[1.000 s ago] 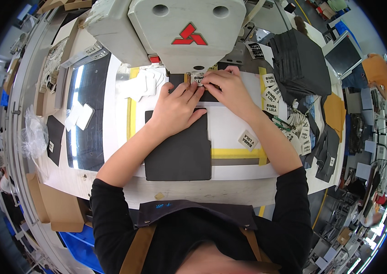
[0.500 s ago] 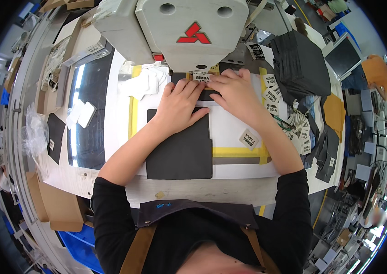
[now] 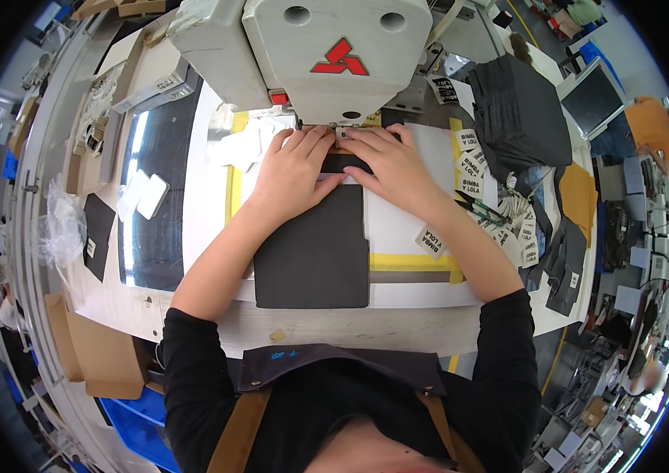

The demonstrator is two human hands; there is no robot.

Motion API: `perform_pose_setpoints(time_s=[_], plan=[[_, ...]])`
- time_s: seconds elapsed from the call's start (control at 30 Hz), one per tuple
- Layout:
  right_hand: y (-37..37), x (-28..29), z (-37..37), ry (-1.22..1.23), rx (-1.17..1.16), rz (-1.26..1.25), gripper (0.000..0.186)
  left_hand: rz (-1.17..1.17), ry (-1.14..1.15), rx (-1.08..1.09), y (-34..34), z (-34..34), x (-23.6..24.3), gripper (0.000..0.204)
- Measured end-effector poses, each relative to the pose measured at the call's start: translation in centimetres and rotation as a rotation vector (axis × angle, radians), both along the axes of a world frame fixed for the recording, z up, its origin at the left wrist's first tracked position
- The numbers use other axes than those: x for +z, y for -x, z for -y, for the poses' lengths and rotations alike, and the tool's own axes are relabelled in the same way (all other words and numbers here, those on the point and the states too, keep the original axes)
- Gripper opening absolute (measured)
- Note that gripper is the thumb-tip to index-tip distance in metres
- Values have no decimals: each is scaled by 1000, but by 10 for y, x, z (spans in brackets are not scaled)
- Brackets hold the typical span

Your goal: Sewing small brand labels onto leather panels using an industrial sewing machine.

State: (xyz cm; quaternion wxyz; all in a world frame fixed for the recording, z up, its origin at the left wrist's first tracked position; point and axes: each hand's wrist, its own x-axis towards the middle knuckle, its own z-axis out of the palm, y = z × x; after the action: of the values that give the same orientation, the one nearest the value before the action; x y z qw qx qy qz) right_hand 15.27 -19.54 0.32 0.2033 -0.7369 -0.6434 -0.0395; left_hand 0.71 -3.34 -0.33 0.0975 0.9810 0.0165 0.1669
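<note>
Both my hands lie at the front of a large white sewing machine head (image 3: pixel 342 75). My left hand (image 3: pixel 295 172) is palm down with its fingers stretched forward onto dark material (image 3: pixel 338 163). My right hand (image 3: pixel 392 165) lies likewise, fingers stretched forward, its fingertips at a small pale printed label (image 3: pixel 341 135) under the machine head. The label is mostly hidden by the fingers and machine. The thumbs point toward each other without touching. Nearer to me, a flat dark grey panel (image 3: pixel 311 252) lies on the white work surface, partly below my left hand.
White pieces (image 3: pixel 244 146) lie left of the machine. On the right are loose pale labels (image 3: pixel 470 185), green-handled thread snips (image 3: pixel 483 208) and a stack of dark panels (image 3: pixel 520 110). A cardboard tray (image 3: pixel 110 146) stands far left. One label (image 3: pixel 429 242) lies by my right forearm.
My hands have moved slightly apart, the left one leftward and forward. My right fingers have straightened from a bent pose. The small label sits farther under the machine head.
</note>
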Motion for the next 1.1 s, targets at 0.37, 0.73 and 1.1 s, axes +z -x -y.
perform_pose_setpoints(time_s=[0.37, 0.73, 1.1], plan=[[-12, -16, 7, -51, 38, 11, 40, -44, -144, 66, -5, -2, 3, 76], [-14, -12, 8, -35, 79, -46, 41, 12, -238, 92, -4, -2, 3, 74], [-13, -15, 8, -82, 82, -34, 38, -38, -243, 122, -6, 0, 3, 75]])
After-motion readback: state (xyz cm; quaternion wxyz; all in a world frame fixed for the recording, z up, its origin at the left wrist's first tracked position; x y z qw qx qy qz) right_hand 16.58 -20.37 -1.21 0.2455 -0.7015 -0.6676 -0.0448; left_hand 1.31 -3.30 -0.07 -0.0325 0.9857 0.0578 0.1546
